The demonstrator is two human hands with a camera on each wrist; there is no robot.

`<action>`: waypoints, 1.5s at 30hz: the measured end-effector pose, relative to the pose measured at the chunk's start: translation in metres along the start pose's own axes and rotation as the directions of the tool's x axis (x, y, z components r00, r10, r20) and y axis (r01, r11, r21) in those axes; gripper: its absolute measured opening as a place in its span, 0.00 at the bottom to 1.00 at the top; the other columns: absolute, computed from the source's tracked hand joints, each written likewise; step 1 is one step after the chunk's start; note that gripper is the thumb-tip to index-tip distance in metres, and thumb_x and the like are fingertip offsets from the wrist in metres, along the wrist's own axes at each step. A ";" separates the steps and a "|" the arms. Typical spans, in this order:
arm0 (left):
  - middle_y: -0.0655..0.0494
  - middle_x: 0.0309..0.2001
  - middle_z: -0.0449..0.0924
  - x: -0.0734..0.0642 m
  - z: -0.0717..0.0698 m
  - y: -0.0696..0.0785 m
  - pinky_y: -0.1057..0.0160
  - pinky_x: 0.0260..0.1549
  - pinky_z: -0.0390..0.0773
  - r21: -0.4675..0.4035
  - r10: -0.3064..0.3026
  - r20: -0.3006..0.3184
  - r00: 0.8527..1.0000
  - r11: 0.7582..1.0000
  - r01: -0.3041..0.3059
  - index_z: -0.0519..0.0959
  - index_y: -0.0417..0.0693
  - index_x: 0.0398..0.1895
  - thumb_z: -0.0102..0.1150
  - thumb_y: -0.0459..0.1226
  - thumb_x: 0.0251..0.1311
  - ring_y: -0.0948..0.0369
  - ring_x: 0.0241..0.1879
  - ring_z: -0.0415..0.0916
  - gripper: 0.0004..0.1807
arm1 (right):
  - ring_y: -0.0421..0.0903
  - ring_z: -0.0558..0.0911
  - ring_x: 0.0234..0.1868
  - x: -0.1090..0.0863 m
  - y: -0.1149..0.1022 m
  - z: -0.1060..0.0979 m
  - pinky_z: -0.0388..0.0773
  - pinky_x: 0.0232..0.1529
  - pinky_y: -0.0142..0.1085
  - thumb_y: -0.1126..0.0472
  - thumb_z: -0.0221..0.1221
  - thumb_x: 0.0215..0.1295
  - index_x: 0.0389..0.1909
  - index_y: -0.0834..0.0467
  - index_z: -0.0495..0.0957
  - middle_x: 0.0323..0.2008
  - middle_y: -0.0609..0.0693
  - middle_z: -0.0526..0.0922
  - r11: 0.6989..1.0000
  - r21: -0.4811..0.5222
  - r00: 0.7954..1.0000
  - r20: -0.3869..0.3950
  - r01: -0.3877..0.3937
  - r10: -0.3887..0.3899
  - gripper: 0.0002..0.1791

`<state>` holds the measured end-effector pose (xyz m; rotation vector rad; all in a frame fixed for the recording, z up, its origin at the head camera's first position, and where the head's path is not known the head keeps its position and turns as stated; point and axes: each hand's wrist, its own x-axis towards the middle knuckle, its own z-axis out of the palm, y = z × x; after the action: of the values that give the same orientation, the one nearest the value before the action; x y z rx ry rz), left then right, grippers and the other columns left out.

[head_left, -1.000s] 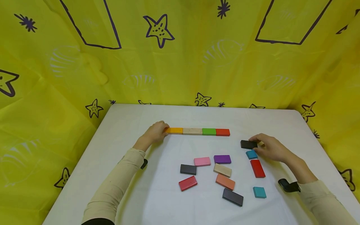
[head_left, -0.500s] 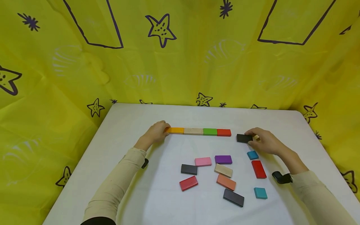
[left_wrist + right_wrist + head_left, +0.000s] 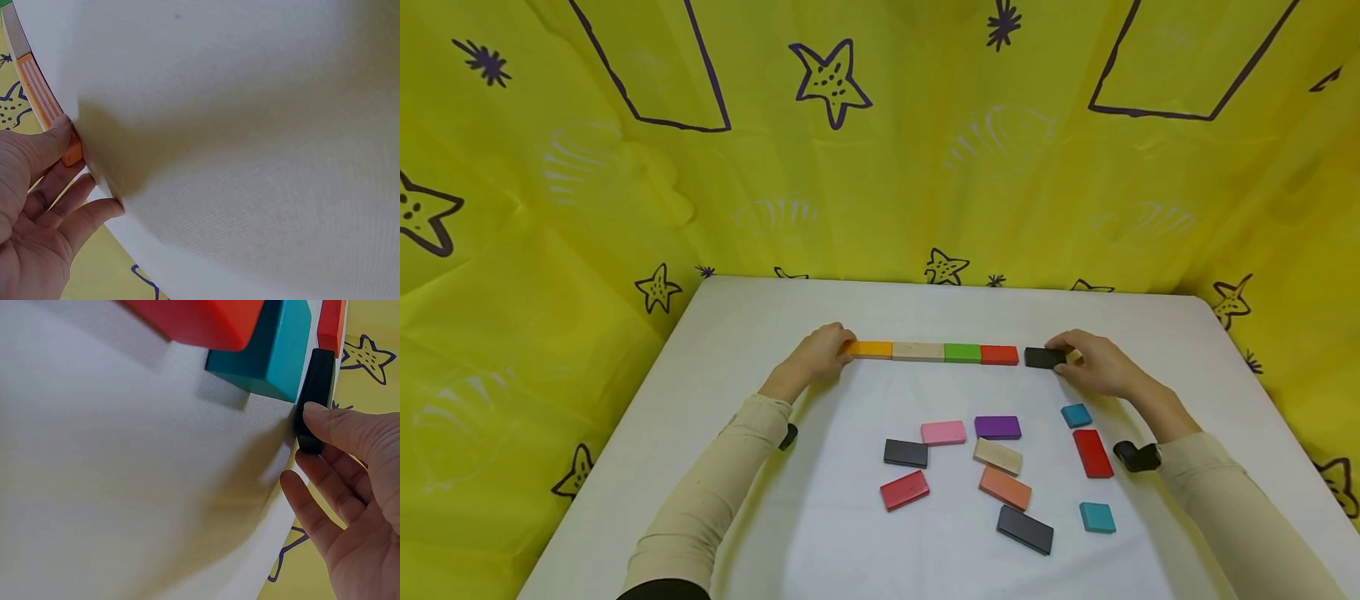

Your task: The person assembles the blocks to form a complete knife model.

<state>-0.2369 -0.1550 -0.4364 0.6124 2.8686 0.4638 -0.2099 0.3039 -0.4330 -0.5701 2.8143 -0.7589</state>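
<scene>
A row of flat blocks runs along the back of the white table: an orange block (image 3: 872, 350), a natural wood block (image 3: 917, 352), a green block (image 3: 962, 353) and a red block (image 3: 999, 356). My left hand (image 3: 815, 354) pinches the orange block's left end; the left wrist view shows the thumb (image 3: 59, 128) on its side. My right hand (image 3: 1097, 364) holds a black block (image 3: 1043, 358) between thumb and fingers, just right of the red block with a small gap. In the right wrist view the black block (image 3: 315, 394) lines up with the red one (image 3: 329, 328).
Nearer the front lie loose blocks: pink (image 3: 943, 432), purple (image 3: 997, 427), dark grey (image 3: 906, 453), red (image 3: 905, 490), wood (image 3: 997, 456), orange-brown (image 3: 1004, 487) and another dark one (image 3: 1025, 530). Blue (image 3: 1077, 415), red (image 3: 1093, 454) and teal (image 3: 1098, 517) blocks lie at the right.
My right hand has carried the black block left and back, from beside the blue block to near the row's red end. The left hand stays at the orange block.
</scene>
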 end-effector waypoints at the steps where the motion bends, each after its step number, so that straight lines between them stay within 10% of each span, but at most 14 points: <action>1: 0.44 0.46 0.80 0.000 0.000 0.000 0.52 0.53 0.79 0.002 0.002 0.000 1.000 1.000 -0.002 0.81 0.34 0.57 0.63 0.32 0.69 0.51 0.44 0.76 0.16 | 0.66 0.76 0.57 0.001 0.001 0.000 0.74 0.58 0.64 0.68 0.62 0.68 0.59 0.68 0.76 0.55 0.68 0.79 1.000 0.000 1.000 0.002 -0.003 0.003 0.20; 45: 0.44 0.47 0.80 -0.001 0.001 0.001 0.52 0.54 0.79 0.003 -0.005 -0.004 1.000 1.000 0.005 0.81 0.35 0.57 0.63 0.32 0.69 0.51 0.45 0.77 0.16 | 0.69 0.71 0.63 -0.008 -0.027 0.000 0.69 0.62 0.67 0.64 0.64 0.69 0.68 0.65 0.71 0.64 0.70 0.71 1.000 -0.005 1.000 -0.004 -0.013 0.013 0.28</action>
<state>-0.2353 -0.1544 -0.4373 0.6048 2.8746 0.4612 -0.1935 0.2855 -0.4185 -0.5511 2.8212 -0.7520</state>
